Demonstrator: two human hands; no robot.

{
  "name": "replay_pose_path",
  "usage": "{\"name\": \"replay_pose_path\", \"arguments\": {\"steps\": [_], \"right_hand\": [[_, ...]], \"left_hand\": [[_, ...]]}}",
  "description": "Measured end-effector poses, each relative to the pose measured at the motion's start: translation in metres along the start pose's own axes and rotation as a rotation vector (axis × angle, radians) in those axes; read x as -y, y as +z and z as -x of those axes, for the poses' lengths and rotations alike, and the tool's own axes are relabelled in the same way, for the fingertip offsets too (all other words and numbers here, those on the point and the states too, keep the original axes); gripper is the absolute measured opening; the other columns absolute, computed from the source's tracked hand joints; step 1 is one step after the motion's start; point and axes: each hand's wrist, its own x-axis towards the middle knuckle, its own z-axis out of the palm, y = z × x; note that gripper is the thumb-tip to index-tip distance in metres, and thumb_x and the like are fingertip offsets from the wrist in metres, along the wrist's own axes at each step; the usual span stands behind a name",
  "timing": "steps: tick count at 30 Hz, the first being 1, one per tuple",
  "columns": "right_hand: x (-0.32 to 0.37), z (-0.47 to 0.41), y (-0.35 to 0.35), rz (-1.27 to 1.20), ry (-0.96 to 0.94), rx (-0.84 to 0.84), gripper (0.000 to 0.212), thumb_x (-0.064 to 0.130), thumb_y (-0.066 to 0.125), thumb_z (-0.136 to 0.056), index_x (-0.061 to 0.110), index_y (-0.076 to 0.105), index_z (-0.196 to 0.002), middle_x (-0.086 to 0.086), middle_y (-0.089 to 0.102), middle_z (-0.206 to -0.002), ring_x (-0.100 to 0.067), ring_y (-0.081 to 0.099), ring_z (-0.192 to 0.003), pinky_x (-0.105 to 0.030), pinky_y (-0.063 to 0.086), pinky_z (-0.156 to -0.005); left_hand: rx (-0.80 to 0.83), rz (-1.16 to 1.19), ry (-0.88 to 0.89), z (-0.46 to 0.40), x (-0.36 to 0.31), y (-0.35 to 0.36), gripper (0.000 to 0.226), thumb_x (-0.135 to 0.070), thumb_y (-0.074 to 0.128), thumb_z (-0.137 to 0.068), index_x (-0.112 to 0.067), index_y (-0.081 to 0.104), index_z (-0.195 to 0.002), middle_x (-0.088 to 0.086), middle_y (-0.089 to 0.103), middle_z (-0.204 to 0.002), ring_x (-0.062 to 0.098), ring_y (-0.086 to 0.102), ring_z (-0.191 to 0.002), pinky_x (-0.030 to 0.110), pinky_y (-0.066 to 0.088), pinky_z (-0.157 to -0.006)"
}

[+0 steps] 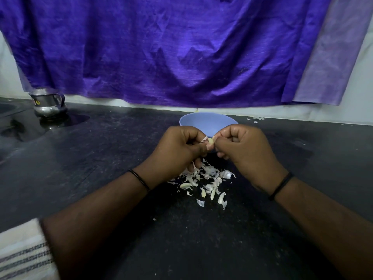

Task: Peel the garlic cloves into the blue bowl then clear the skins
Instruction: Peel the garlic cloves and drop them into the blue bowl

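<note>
A pale garlic clove [210, 141] is pinched between the fingertips of both hands, just in front of the blue bowl [209, 121]. My left hand [177, 148] grips it from the left with curled fingers, and a flap of skin sticks up beside it. My right hand [242, 148] pinches it from the right. Below the hands a heap of white garlic skins [203, 178] lies on the black counter [101, 158], with a few cloves [213, 194] among them. The bowl's inside is mostly hidden by my hands.
A steel jug [48, 103] stands at the back left on a wet patch. A purple cloth [181, 47] hangs behind the counter. Stray skin bits [256, 118] lie at the back right. A striped white cloth [22, 253] shows at the lower left.
</note>
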Motion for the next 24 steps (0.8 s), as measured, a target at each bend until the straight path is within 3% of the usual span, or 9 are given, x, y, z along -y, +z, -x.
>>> {"name": "replay_pose_path", "arguments": {"steps": [4, 8, 13, 16, 19, 24], "right_hand": [[-0.0011, -0.0021, -0.0010, -0.051, 0.057, -0.023, 0.011, 0.011, 0.066, -0.084, 0.015, 0.072, -0.075, -0.011, 0.071, -0.067, -0.019, 0.062, -0.061, -0.035, 0.050, -0.061], [-0.0028, -0.0016, -0.0019, 0.055, -0.011, -0.036, 0.010, 0.014, 0.069, -0.085, 0.016, 0.072, -0.076, -0.003, 0.071, -0.065, -0.018, 0.066, -0.061, -0.035, 0.053, -0.062], [-0.0025, 0.0012, -0.0025, 0.302, -0.184, -0.111, 0.011, 0.018, 0.072, -0.085, 0.019, 0.071, -0.075, 0.013, 0.064, -0.061, 0.001, 0.058, -0.058, -0.012, 0.045, -0.059], [-0.0004, 0.0022, -0.0016, 0.345, -0.250, -0.133, 0.008, 0.017, 0.071, -0.085, 0.019, 0.071, -0.077, 0.015, 0.064, -0.064, 0.003, 0.059, -0.062, -0.010, 0.045, -0.060], [0.0005, 0.0030, -0.0002, 0.315, -0.271, -0.119, 0.007, 0.017, 0.072, -0.085, 0.020, 0.071, -0.079, 0.013, 0.066, -0.066, 0.002, 0.062, -0.064, -0.009, 0.045, -0.061], [0.0000, 0.0034, 0.0019, 0.240, -0.235, -0.099, 0.008, 0.014, 0.071, -0.086, 0.018, 0.072, -0.079, 0.009, 0.070, -0.069, 0.001, 0.063, -0.063, -0.010, 0.045, -0.061]], "left_hand": [[0.017, 0.054, -0.022, 0.0012, -0.0013, 0.0003, 0.015, -0.008, 0.065, -0.093, 0.006, 0.068, -0.089, 0.020, 0.069, -0.077, 0.020, 0.058, -0.050, 0.028, 0.049, -0.042], [0.018, 0.075, -0.075, 0.0024, -0.0042, -0.0008, 0.026, -0.020, 0.066, -0.093, 0.006, 0.068, -0.089, 0.018, 0.069, -0.080, 0.019, 0.059, -0.050, 0.026, 0.047, -0.040], [-0.023, 0.217, -0.234, 0.0016, -0.0084, -0.0024, 0.041, -0.038, 0.065, -0.091, 0.002, 0.067, -0.084, 0.013, 0.063, -0.070, 0.019, 0.056, -0.046, 0.023, 0.042, -0.038], [0.089, 0.273, -0.371, 0.0019, -0.0090, -0.0027, 0.043, -0.047, 0.060, -0.093, -0.005, 0.064, -0.083, 0.008, 0.060, -0.064, 0.017, 0.054, -0.046, 0.020, 0.038, -0.037], [0.176, 0.349, -0.397, 0.0026, -0.0090, -0.0003, 0.034, -0.037, 0.057, -0.097, -0.005, 0.064, -0.087, 0.009, 0.061, -0.069, 0.014, 0.054, -0.045, 0.019, 0.038, -0.036], [0.143, 0.447, -0.353, 0.0005, -0.0090, -0.0013, 0.018, -0.012, 0.056, -0.096, -0.004, 0.065, -0.083, 0.011, 0.061, -0.069, 0.013, 0.052, -0.043, 0.019, 0.037, -0.034]]}}
